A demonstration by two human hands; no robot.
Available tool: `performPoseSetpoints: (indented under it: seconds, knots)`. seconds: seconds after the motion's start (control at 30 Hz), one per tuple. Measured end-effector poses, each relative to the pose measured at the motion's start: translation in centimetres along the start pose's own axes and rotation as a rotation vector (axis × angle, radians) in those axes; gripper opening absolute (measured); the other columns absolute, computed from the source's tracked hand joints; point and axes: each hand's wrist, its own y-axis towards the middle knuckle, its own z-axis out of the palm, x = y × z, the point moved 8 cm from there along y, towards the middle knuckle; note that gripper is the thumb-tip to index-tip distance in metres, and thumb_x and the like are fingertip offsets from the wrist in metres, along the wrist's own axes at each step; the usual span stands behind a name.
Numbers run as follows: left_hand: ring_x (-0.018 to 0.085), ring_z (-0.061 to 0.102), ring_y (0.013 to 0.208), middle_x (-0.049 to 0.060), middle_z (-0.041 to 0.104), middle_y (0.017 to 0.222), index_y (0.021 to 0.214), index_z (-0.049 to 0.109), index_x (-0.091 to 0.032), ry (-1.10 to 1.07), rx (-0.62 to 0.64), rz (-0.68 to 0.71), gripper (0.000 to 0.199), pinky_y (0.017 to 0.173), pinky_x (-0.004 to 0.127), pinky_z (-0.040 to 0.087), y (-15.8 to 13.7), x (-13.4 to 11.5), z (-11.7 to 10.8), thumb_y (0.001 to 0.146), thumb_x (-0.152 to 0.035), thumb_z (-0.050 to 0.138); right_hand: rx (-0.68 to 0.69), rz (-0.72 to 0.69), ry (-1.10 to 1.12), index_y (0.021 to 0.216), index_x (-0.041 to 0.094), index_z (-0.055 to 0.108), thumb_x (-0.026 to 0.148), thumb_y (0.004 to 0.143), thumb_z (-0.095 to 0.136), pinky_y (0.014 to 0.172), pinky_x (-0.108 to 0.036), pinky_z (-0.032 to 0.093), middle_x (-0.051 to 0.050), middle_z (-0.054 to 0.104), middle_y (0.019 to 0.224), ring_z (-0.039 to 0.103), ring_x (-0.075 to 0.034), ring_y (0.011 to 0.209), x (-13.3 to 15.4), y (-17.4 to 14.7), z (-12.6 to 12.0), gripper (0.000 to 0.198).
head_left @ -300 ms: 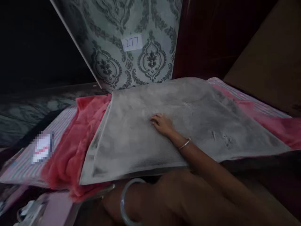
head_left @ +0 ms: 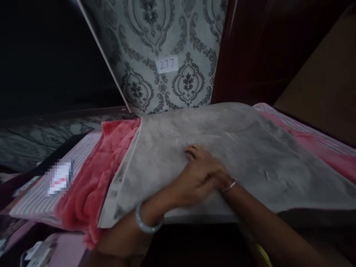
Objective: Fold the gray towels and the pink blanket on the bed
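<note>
A grey plush blanket [head_left: 155,155], folded into a broad flat layer, lies in front of me with its edge along the near side. My right hand [head_left: 200,159], with a thin bracelet at the wrist, is over the middle of it. Its fingers are loosely curved and parted, with nothing seen in them. My left hand [head_left: 190,187], with a pale bangle farther up the arm, crosses against the right hand near its wrist. Motion blurs the left hand and its fingers are hidden.
A red plush blanket [head_left: 80,196] shows left of the grey one, over a striped sheet [head_left: 36,205]. Pink and striped cloth [head_left: 308,137] lies at right. Behind stands a patterned wall [head_left: 155,33] with a paper label [head_left: 167,64], beside a dark red panel [head_left: 258,48].
My left hand has come up from the lower edge to meet my right hand at the wrist. The view has tilted, so the blanket and wall sit lower.
</note>
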Motion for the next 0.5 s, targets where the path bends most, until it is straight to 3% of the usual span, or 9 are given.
performPoseSetpoints:
  seconds: [0.1,0.2,0.23,0.33,0.43,0.5]
  knots:
    - [0.019,0.067,0.113,0.009,0.071,0.126,0.122,0.066,-0.018,0.171,-0.151,-0.187,0.037,0.103,0.036,0.053,1.0,9.7,-5.1,0.089,-0.013,0.052,-0.004,0.008,-0.012,0.118,0.021,0.072,0.016,0.095,0.055,0.103,-0.039,0.043,-0.01,0.066,0.125,0.056,-0.025,0.117,0.1,-0.1,0.3,0.028]
    - [0.02,0.056,0.133,0.01,0.064,0.141,0.129,0.065,-0.017,0.503,-0.332,-0.804,0.049,0.116,0.033,0.041,-3.2,21.0,-13.0,0.082,-0.007,0.054,-0.006,0.035,-0.042,0.116,0.022,0.072,0.017,0.095,0.054,0.1,-0.04,0.045,-0.01,0.065,0.125,0.057,-0.026,0.115,-0.1,-0.1,0.6,0.028]
    - [0.024,0.053,0.137,0.014,0.061,0.144,0.131,0.064,-0.014,0.547,-0.382,-0.917,0.048,0.118,0.037,0.038,-4.9,23.4,-15.4,0.084,-0.009,0.055,-0.013,0.034,-0.049,0.116,0.022,0.072,0.017,0.095,0.053,0.1,-0.041,0.046,-0.01,0.065,0.125,0.057,-0.026,0.114,-0.1,-0.1,0.7,0.028]
    - [0.034,0.059,0.13,0.023,0.067,0.132,0.122,0.068,-0.009,0.574,-0.456,-1.12,0.041,0.112,0.046,0.044,-9.0,28.0,-20.3,0.084,-0.013,0.056,-0.027,0.015,-0.052,0.116,0.022,0.072,0.016,0.094,0.052,0.1,-0.041,0.046,-0.01,0.065,0.124,0.057,-0.025,0.115,-0.1,0.0,1.0,0.031]
    - [0.037,0.066,0.12,0.023,0.074,0.117,0.106,0.074,-0.01,0.534,-0.504,-1.211,0.029,0.103,0.047,0.049,-10.8,30.9,-22.6,0.084,-0.016,0.056,-0.012,0.014,-0.046,0.116,0.023,0.072,0.016,0.094,0.051,0.1,-0.041,0.047,-0.009,0.065,0.124,0.058,-0.025,0.115,-0.2,0.0,1.2,0.031]
    - [0.035,0.066,0.119,0.021,0.074,0.116,0.103,0.074,-0.011,0.493,-0.545,-1.199,0.027,0.102,0.044,0.05,-10.4,32.5,-23.5,0.083,-0.017,0.058,-0.002,0.026,-0.045,0.117,0.024,0.071,0.017,0.095,0.05,0.098,-0.041,0.048,-0.008,0.065,0.125,0.058,-0.025,0.115,-0.2,0.0,1.2,0.031]
